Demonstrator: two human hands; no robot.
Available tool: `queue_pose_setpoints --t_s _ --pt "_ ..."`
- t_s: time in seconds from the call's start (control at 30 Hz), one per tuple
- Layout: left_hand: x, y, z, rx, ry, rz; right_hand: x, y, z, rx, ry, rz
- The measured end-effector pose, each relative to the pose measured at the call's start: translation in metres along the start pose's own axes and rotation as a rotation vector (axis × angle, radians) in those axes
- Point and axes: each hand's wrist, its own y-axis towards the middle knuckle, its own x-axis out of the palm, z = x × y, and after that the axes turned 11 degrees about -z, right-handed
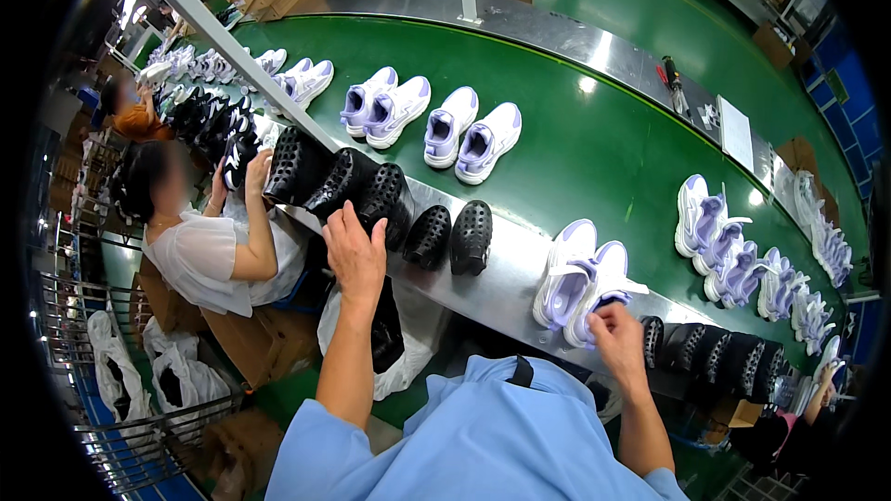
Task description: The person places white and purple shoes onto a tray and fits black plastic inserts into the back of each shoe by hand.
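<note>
one grip hidden
right hand (620, 339) curled, white shoe (601, 282) at its ten o'clock, can't tell if grasping; left hand (356, 256) spread, released

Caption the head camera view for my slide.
At a metal-edged green worktop: left hand by black perforated shoe forms, right hand at white-and-lavender sneakers.

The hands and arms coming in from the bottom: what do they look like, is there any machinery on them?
No machinery or cables show. The left hand and right hand are human and ungloved, with wrists and forearms uncovered. Light blue short sleeves match the shirt.
</note>
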Motion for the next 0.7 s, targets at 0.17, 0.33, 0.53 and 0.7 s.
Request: queue_pose_setpoints --t_s 0.17,0.33,0.53,0.7 --pt "-0.027 0.009 0.015 0.086 -0.117 0.005 0.046 0.019 -0.037 -0.044 0.136 -0.129" --pt "-0.068 -0.044 0.098 0.466 -0.325 -0.118 0.096 0.023 -0.098 -0.056 0.999 -0.352" --pt "-0.046 -0.059 0.139 0.336 -1.043 -0.584 0.052 -0.008 -0.093 0.272 0.891 -0.43" --pt "0.019 -0.068 0.179 0.152 -1.35 -1.03 0.036 -0.028 -0.066 -0.014 0.132 -0.436"
